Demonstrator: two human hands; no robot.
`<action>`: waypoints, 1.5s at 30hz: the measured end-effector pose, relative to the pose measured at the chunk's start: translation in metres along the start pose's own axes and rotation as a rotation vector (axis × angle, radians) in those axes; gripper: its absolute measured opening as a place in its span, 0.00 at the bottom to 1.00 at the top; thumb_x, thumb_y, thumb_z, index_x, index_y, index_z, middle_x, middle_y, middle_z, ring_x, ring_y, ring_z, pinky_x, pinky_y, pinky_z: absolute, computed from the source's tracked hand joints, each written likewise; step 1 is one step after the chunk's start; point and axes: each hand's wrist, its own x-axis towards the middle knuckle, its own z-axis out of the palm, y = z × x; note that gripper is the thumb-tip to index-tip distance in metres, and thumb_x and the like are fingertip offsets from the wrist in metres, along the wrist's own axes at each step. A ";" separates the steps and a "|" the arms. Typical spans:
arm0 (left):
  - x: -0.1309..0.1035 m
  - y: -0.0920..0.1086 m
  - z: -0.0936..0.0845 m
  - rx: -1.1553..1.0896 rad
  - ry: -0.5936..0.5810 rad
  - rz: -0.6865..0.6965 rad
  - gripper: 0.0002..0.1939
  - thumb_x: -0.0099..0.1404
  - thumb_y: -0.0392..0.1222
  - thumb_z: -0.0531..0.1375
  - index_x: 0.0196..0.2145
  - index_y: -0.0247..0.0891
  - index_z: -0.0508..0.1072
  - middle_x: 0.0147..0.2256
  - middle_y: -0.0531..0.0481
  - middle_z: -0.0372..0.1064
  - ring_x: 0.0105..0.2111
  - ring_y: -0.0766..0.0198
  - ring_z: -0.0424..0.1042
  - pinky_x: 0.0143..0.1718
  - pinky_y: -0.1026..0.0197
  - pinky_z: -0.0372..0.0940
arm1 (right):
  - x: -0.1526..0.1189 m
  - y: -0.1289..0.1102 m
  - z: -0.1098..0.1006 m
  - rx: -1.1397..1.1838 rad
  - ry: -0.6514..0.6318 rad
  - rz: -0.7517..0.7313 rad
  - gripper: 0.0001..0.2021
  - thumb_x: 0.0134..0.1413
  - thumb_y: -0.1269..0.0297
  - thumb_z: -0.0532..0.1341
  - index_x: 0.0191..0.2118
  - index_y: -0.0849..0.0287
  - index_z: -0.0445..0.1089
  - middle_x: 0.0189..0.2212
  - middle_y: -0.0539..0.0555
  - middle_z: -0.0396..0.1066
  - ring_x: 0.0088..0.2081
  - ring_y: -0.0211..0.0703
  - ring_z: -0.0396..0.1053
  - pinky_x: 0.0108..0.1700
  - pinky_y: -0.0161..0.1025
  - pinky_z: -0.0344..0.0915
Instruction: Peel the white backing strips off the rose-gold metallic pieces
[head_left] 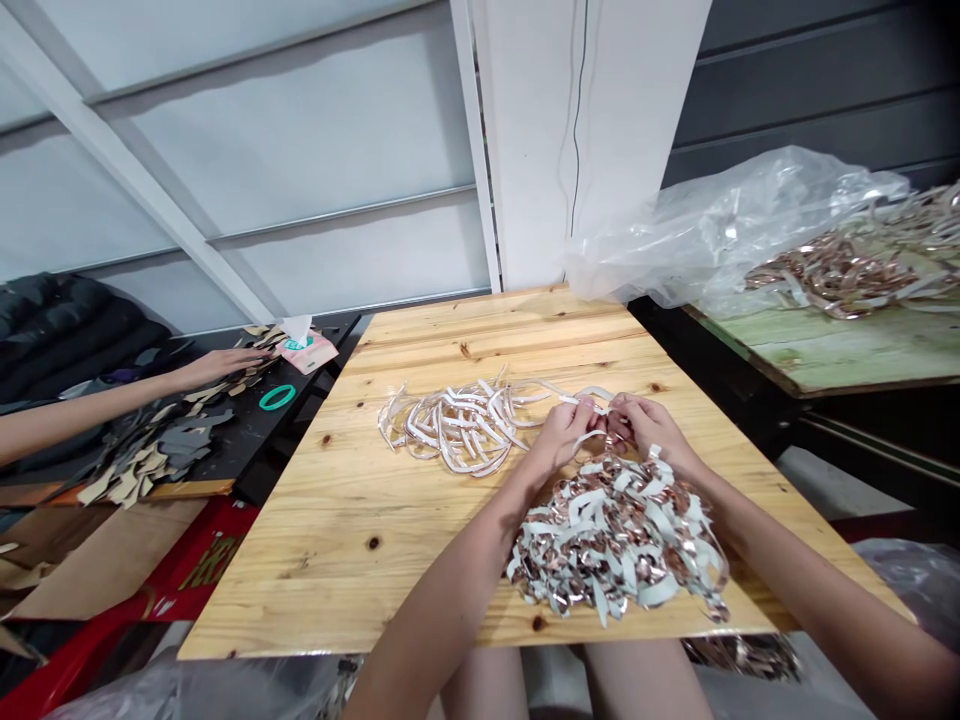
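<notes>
Over the right half of the wooden table, my left hand [568,425] and my right hand [646,425] are close together, fingertips pinched on a thin shiny strip [589,402]. Part of the strip arches up between and behind the hands. Just below them is a heap of short curled strips [622,540], white on one side and coppery on the other. To the left of my hands lies a looped tangle of long strips [465,425], whitish and rose-gold. The exact spot where the fingertips meet is partly hidden by the fingers.
The wooden table [300,570] spans the middle. At left, another person's arm [187,375] reaches over a black table with cut scraps [172,445], a green tape ring [277,397] and a tissue pack [309,350]. At right, a clear plastic bag [742,220] lies beside more coppery strips [847,270].
</notes>
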 end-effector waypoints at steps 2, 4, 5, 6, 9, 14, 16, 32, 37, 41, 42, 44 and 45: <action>0.001 0.000 0.000 -0.065 -0.084 0.017 0.28 0.70 0.66 0.51 0.22 0.42 0.64 0.24 0.49 0.67 0.25 0.62 0.64 0.35 0.56 0.65 | 0.001 0.002 0.001 0.106 -0.002 0.034 0.18 0.52 0.54 0.68 0.21 0.55 0.61 0.15 0.44 0.54 0.17 0.34 0.54 0.19 0.33 0.57; 0.001 0.001 0.000 -0.124 -0.119 0.032 0.28 0.70 0.66 0.50 0.23 0.42 0.62 0.25 0.49 0.67 0.26 0.61 0.65 0.37 0.55 0.65 | 0.002 0.003 0.002 0.223 0.012 0.056 0.18 0.51 0.56 0.68 0.22 0.55 0.61 0.15 0.44 0.52 0.18 0.34 0.54 0.18 0.31 0.55; 0.002 0.002 0.001 -0.163 -0.111 0.033 0.28 0.70 0.66 0.51 0.23 0.42 0.61 0.25 0.49 0.67 0.27 0.61 0.66 0.39 0.54 0.65 | 0.002 0.003 0.002 0.267 0.021 0.059 0.18 0.51 0.56 0.68 0.22 0.56 0.60 0.15 0.43 0.51 0.18 0.34 0.54 0.18 0.31 0.53; 0.002 0.002 0.002 -0.208 -0.103 0.035 0.27 0.70 0.66 0.51 0.24 0.42 0.61 0.25 0.49 0.67 0.28 0.60 0.66 0.40 0.54 0.65 | 0.002 0.003 0.002 0.300 0.037 0.054 0.18 0.51 0.56 0.68 0.22 0.55 0.60 0.15 0.43 0.50 0.18 0.34 0.54 0.17 0.31 0.52; 0.002 0.001 0.007 -0.333 -0.091 0.031 0.27 0.68 0.67 0.53 0.25 0.41 0.61 0.25 0.49 0.66 0.29 0.60 0.67 0.41 0.53 0.65 | 0.001 -0.002 0.003 0.365 0.121 0.002 0.20 0.51 0.57 0.67 0.20 0.55 0.56 0.14 0.43 0.47 0.17 0.33 0.51 0.16 0.31 0.48; -0.003 0.004 0.008 -0.219 -0.074 0.016 0.27 0.69 0.67 0.51 0.25 0.42 0.67 0.25 0.47 0.66 0.28 0.57 0.67 0.41 0.50 0.66 | -0.005 -0.007 0.003 0.293 0.154 -0.076 0.19 0.54 0.58 0.65 0.20 0.55 0.57 0.13 0.43 0.47 0.16 0.35 0.53 0.16 0.31 0.48; -0.009 0.012 0.006 -0.117 -0.117 0.054 0.25 0.67 0.66 0.54 0.28 0.41 0.70 0.27 0.47 0.69 0.31 0.56 0.70 0.41 0.50 0.68 | -0.006 -0.004 0.002 0.212 0.105 -0.129 0.18 0.55 0.58 0.66 0.21 0.55 0.60 0.13 0.44 0.50 0.17 0.35 0.55 0.18 0.32 0.52; -0.004 0.014 0.005 -0.015 -0.170 0.038 0.28 0.71 0.65 0.50 0.25 0.42 0.71 0.27 0.45 0.69 0.29 0.57 0.69 0.38 0.52 0.67 | -0.002 -0.011 0.007 0.666 0.133 0.022 0.17 0.49 0.68 0.65 0.19 0.56 0.56 0.13 0.42 0.48 0.18 0.32 0.51 0.15 0.28 0.56; -0.002 0.016 0.003 -0.039 -0.197 0.004 0.29 0.70 0.65 0.50 0.24 0.41 0.71 0.27 0.45 0.68 0.27 0.59 0.66 0.35 0.54 0.65 | 0.000 -0.012 0.005 0.867 0.160 0.114 0.17 0.48 0.72 0.63 0.22 0.55 0.52 0.13 0.41 0.48 0.17 0.30 0.49 0.14 0.27 0.56; 0.001 0.008 0.005 -0.097 -0.196 -0.005 0.27 0.71 0.63 0.51 0.26 0.40 0.70 0.28 0.45 0.69 0.28 0.59 0.68 0.36 0.53 0.67 | 0.002 -0.012 0.001 0.969 0.190 0.150 0.18 0.49 0.74 0.62 0.24 0.54 0.49 0.13 0.39 0.49 0.15 0.30 0.48 0.13 0.27 0.56; 0.002 0.006 0.005 -0.119 -0.196 -0.011 0.26 0.71 0.63 0.51 0.26 0.40 0.69 0.29 0.45 0.70 0.29 0.59 0.69 0.36 0.53 0.68 | 0.003 -0.012 -0.001 0.987 0.193 0.152 0.18 0.49 0.74 0.62 0.24 0.54 0.49 0.13 0.39 0.49 0.15 0.30 0.48 0.13 0.28 0.55; 0.003 0.001 0.006 -0.165 -0.188 -0.033 0.26 0.71 0.64 0.52 0.28 0.40 0.69 0.30 0.44 0.71 0.30 0.58 0.71 0.38 0.51 0.69 | 0.004 -0.012 -0.004 1.010 0.204 0.138 0.18 0.49 0.75 0.61 0.25 0.54 0.49 0.13 0.39 0.49 0.15 0.30 0.48 0.13 0.28 0.55; 0.003 0.000 0.007 -0.187 -0.178 -0.043 0.26 0.71 0.64 0.52 0.28 0.40 0.69 0.31 0.44 0.71 0.30 0.58 0.71 0.39 0.50 0.70 | 0.004 -0.013 -0.005 1.013 0.212 0.127 0.18 0.49 0.75 0.61 0.25 0.54 0.48 0.14 0.39 0.49 0.15 0.30 0.49 0.13 0.28 0.55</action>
